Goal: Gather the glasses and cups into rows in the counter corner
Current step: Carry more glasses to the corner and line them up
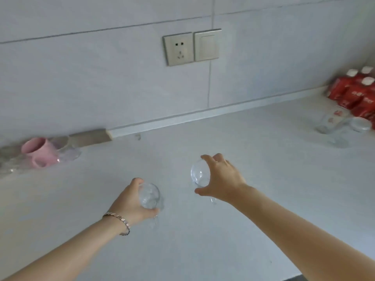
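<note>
My left hand (pixel 129 201) grips a clear glass (pixel 149 196) from the side, low over the pale counter (pixel 263 179). My right hand (pixel 221 179) holds a second clear glass (pixel 199 173) around its rim, a little farther back and to the right. Against the wall at the far left stands a pink mug (pixel 39 152) with a clear glass (pixel 70 154) beside it and more blurred glassware at the left edge. At the far right, clear glasses (pixel 332 122) and a low glass cup (pixel 360 124) stand near the corner.
A pack of red-labelled bottles (pixel 357 94) with white caps sits in the right corner by the wall. A wall socket (pixel 178 48) and switch (pixel 207 45) are above the counter. The counter's front edge shows at the bottom right.
</note>
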`<state>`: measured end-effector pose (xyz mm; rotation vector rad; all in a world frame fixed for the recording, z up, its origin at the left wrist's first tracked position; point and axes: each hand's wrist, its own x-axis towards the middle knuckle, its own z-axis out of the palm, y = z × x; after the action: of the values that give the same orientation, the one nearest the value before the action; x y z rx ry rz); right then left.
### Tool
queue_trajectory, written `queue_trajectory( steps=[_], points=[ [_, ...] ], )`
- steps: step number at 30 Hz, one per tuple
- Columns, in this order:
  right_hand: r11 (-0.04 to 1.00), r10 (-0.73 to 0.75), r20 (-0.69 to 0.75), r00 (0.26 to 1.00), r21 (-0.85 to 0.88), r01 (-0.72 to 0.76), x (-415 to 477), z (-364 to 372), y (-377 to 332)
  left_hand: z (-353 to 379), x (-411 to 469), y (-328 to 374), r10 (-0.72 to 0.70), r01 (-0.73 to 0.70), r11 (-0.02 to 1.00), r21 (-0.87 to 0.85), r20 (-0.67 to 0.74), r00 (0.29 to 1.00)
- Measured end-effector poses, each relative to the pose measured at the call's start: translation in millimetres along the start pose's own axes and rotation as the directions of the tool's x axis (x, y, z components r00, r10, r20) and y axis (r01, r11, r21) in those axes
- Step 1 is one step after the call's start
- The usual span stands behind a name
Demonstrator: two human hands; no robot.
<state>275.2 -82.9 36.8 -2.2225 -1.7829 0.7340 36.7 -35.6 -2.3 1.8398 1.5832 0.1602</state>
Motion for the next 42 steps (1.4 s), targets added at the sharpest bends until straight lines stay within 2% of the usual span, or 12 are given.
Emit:
queue_trajectory(
  steps=[8,15,19,23,29,32,35,38,42],
  points=[
    [0.990,-0.126,0.120,0.985,-0.056,0.133,58,105,-232,-160,-18,-214,-0.164,0.167,0.986,0.011,-0.123,0.979],
    [0.966,-0.207,0.179,0.962,-0.118,0.230,94,163,-363,-263,12,-338,-0.242,0.263,0.963,0.061,-0.233,0.942],
    [0.947,-0.247,0.206,0.947,-0.157,0.281,107,185,-397,-296,45,-370,-0.320,0.343,0.939,0.032,-0.284,0.904],
    [0.946,-0.238,0.221,0.946,-0.169,0.277,117,202,-409,-312,72,-388,-0.330,0.359,0.928,0.098,-0.224,0.917],
    [0.949,-0.206,0.266,0.942,-0.182,0.258,131,229,-419,-319,101,-406,-0.202,0.245,0.919,0.308,-0.167,0.965],
    [0.959,-0.181,0.264,0.947,-0.165,0.229,140,245,-429,-325,112,-411,-0.129,0.196,0.857,0.477,-0.170,0.977],
    [0.976,-0.144,0.240,0.960,-0.129,0.178,152,263,-445,-323,116,-417,-0.087,0.184,0.799,0.573,-0.193,0.977],
    [0.988,-0.112,0.223,0.968,-0.079,0.133,167,282,-466,-318,117,-425,-0.030,0.177,0.760,0.625,-0.239,0.971],
    [0.993,-0.110,0.200,0.974,-0.022,0.117,187,304,-497,-318,121,-432,-0.011,0.172,0.771,0.614,-0.256,0.967]
  ],
)
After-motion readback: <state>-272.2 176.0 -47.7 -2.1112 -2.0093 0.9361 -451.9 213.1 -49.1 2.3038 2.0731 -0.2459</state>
